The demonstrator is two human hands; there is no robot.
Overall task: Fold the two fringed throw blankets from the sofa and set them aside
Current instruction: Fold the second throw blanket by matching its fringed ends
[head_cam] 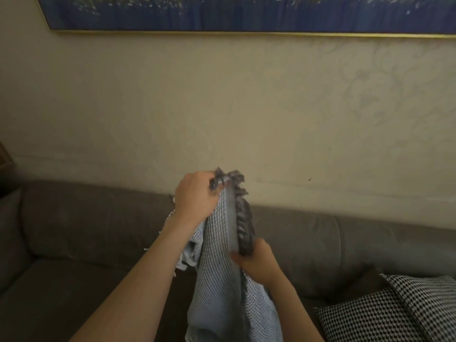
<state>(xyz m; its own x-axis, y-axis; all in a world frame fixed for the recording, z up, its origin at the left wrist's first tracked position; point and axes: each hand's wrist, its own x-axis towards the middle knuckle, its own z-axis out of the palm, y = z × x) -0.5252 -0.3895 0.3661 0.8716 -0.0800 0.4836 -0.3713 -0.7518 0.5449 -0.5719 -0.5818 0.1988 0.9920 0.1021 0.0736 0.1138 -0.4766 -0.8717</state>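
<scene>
Two hands: I see both on one throw blanket, blue-white weave, held up over the sofa seat.
Left hand: fingers curled round the top fringed corner.
Right hand: fingers pinching the grey-fringed edge lower down.
Seat: grey-brown; houndstooth cushion at its right end.
Room: cream wall, gold-framed blue painting above.

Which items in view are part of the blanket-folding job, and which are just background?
In the job: fringed throw blanket, gripped by the left hand at its top and the right hand lower down; sofa.
Lying about: houndstooth cushion; framed painting.
</scene>
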